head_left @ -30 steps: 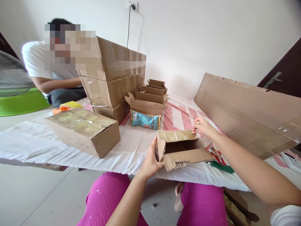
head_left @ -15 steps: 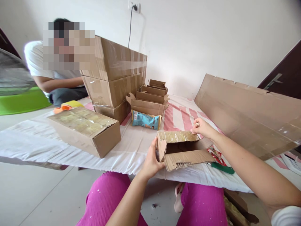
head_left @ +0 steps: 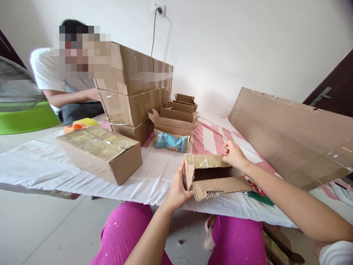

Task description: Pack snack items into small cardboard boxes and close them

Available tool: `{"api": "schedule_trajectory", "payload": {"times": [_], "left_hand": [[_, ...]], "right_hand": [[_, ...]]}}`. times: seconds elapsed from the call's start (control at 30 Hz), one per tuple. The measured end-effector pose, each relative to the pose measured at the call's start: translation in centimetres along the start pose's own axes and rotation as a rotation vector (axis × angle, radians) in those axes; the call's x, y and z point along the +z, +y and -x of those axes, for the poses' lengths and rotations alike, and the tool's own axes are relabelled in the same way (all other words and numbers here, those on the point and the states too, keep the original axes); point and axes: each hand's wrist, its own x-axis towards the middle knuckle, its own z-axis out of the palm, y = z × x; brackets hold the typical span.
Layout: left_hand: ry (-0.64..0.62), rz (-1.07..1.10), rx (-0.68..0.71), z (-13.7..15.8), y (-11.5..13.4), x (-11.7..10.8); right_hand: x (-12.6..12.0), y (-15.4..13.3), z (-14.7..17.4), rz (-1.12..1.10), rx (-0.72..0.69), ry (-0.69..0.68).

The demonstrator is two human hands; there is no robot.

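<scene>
A small cardboard box (head_left: pixel 220 184) stands at the table's front edge, its opening facing me and a torn flap folded down. Shiny tape covers its top. My left hand (head_left: pixel 178 186) grips the box's left end, thumb at the near corner and fingers round the side. At the top's far right corner, my right hand (head_left: pixel 235 156) is closed in a pinch; what its fingertips hold is too small to make out. Under my right forearm lie a red and white wrapper (head_left: pixel 255 185) and a green-handled tool (head_left: pixel 260 198), both partly hidden.
A taped carton (head_left: pixel 121 156) lies to the left, with a tape roll (head_left: pixel 85 123) behind it. Stacked cartons (head_left: pixel 138 99) hide part of a seated person (head_left: pixel 49 73). A blue packet (head_left: pixel 171 141) leans against open boxes (head_left: pixel 176 119). A large cardboard sheet (head_left: pixel 298 136) stands right.
My right hand has moved slightly left and nearer along the box's top right edge. My forearm now covers more of the wrapper and green handle. My left hand and the box stay put.
</scene>
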Motion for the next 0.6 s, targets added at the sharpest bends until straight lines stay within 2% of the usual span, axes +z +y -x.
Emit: {"api": "schedule_trajectory", "payload": {"times": [0.2,0.3,0.37,0.5,0.6], "left_hand": [[0.005,-0.051,-0.003,0.0,0.0,0.1],[0.002,-0.059,0.001,0.1,0.2,0.0],[0.001,-0.064,0.013,0.1,0.3,0.0],[-0.006,-0.089,0.005,0.2,0.3,-0.1],[-0.006,-0.077,-0.005,0.1,0.2,0.0]], "right_hand": [[1.2,-2.0,3.5,-0.092,-0.107,-0.052],[0.5,-2.1,3.5,-0.207,-0.14,0.04],[-0.5,-1.2,2.5,-0.259,-0.048,0.071],[-2.1,0.7,0.4,-0.445,0.195,0.039],[-2.1,1.1,-0.1,-0.507,0.259,0.012]]}}
